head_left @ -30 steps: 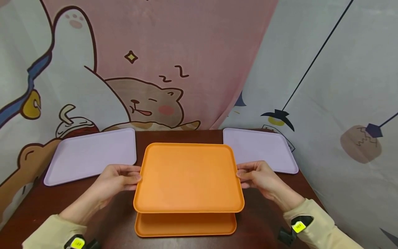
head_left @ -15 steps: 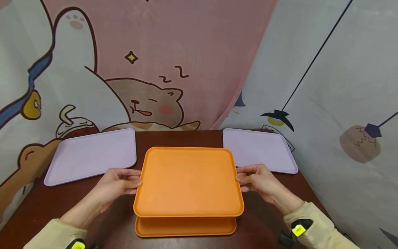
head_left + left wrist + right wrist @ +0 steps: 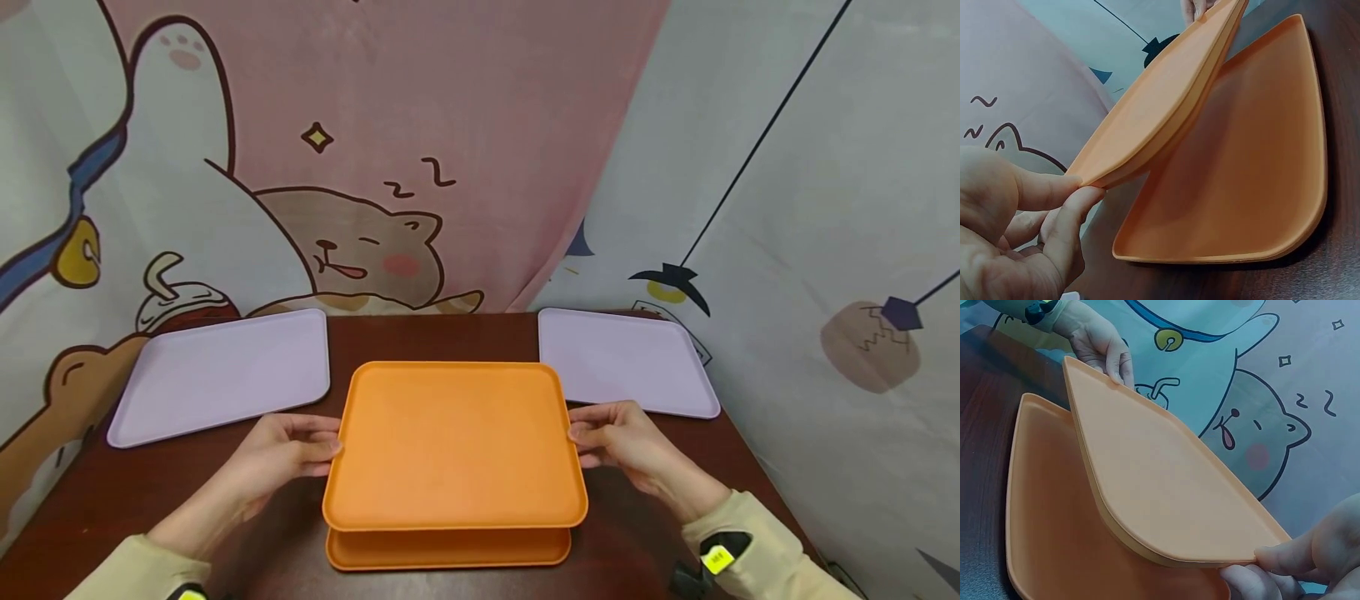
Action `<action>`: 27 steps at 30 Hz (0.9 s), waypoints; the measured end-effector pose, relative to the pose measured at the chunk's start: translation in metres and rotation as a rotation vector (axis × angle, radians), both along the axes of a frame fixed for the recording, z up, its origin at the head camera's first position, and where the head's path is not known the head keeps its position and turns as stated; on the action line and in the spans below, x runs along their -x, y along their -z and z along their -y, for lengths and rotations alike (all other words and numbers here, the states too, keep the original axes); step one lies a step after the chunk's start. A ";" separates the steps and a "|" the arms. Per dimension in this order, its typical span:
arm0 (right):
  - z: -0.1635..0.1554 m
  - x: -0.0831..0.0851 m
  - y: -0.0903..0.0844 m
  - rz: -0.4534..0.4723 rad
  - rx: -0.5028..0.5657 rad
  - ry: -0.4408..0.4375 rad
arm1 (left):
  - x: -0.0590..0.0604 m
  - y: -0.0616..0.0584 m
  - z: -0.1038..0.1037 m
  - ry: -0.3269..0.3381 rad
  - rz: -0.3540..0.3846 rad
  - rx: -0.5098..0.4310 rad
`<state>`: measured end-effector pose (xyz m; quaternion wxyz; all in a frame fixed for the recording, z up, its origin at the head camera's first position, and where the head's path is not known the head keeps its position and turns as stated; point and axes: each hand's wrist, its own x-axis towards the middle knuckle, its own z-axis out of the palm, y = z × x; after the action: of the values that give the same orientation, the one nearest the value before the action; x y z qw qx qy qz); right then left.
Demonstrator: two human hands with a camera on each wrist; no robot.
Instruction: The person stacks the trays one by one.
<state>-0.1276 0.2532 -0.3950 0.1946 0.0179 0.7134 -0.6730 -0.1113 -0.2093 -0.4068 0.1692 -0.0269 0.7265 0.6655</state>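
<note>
Upper tray: orange tray [image 3: 454,446] is held off the table, over its near middle, tilted with the far edge higher; it is pinched at both short sides.
Lower tray: second orange tray [image 3: 448,549] lies flat on the table [image 3: 112,500] at the near edge, directly under the held one; only its near strip is seen in the head view, while the wrist views show a gap between the two trays.
Left hand: left hand [image 3: 288,446] is closed on the held tray's left rim, thumb on top and fingers [image 3: 1069,234] curled beneath, as seen in the left wrist view.
Right hand: right hand [image 3: 618,437] is closed on the right rim, thumb on top and fingers underneath, as seen in the right wrist view.
Lilac trays: one lilac tray [image 3: 221,375] is laid at the far left corner, another [image 3: 622,358] at the far right corner; both are flat and well apart from the orange pair.
Backdrop: cartoon cloth [image 3: 360,242] is hung behind the table's far edge.
</note>
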 end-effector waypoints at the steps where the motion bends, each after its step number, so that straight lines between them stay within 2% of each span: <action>1: 0.000 0.000 0.001 0.000 0.000 -0.001 | 0.000 0.001 0.000 0.000 0.002 -0.001; 27: 0.003 -0.006 0.016 0.013 -0.002 -0.003 | -0.007 0.010 0.003 0.026 0.009 -0.019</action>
<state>-0.1217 0.2500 -0.4110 0.2001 0.0214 0.7128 -0.6719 -0.1038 -0.2119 -0.4173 0.1814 -0.0192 0.7194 0.6702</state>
